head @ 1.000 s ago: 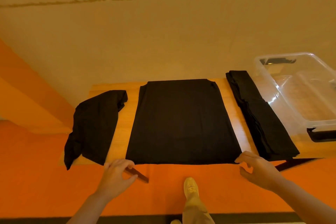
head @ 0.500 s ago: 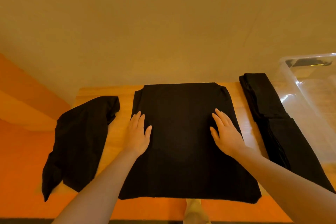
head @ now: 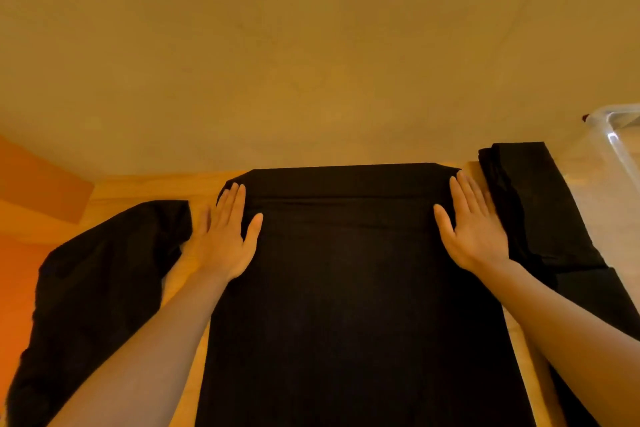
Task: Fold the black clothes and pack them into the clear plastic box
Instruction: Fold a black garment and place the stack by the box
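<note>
Two bare forearms reach in from below, with no sleeve showing on either. The left hand (head: 227, 236) and right hand (head: 476, 232) wear no gloves, rings or watch; fingers look slim, nails short.

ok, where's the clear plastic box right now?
In the head view, the clear plastic box sits at the far right edge, mostly out of frame, on the wooden table just right of the folded black garment.
</note>
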`<action>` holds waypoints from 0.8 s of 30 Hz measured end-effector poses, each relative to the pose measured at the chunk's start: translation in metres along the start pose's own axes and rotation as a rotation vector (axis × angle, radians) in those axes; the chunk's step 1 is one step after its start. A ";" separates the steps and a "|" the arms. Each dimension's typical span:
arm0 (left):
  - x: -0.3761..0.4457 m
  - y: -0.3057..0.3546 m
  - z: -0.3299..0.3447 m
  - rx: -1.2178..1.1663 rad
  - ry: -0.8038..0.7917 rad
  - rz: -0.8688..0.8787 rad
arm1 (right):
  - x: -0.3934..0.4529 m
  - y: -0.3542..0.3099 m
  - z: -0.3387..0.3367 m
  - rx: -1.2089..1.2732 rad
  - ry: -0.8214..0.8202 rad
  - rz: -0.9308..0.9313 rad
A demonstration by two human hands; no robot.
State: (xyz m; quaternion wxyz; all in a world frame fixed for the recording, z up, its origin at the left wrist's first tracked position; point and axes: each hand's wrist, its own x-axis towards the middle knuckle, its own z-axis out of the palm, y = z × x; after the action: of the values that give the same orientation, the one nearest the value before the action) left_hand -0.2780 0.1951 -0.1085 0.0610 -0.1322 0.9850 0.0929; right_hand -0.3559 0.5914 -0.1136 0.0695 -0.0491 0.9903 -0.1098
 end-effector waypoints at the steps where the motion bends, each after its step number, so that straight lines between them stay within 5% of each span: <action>1: 0.001 0.000 0.001 0.006 0.003 0.004 | 0.000 0.002 0.000 0.004 -0.004 0.000; 7: 0.010 0.018 -0.005 -0.009 0.093 0.021 | 0.002 -0.014 -0.009 -0.040 0.041 -0.089; 18: 0.025 0.019 -0.003 0.010 -0.048 -0.009 | 0.024 -0.010 -0.008 -0.042 -0.043 -0.066; 24: -0.035 0.027 -0.009 0.011 0.066 0.261 | -0.036 -0.017 -0.016 -0.020 -0.006 -0.293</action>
State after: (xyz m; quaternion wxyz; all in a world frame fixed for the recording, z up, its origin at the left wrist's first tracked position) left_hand -0.2527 0.2274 -0.0907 0.0168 -0.0056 0.9958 0.0902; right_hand -0.3211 0.5820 -0.0896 0.0554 -0.1944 0.9733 -0.1087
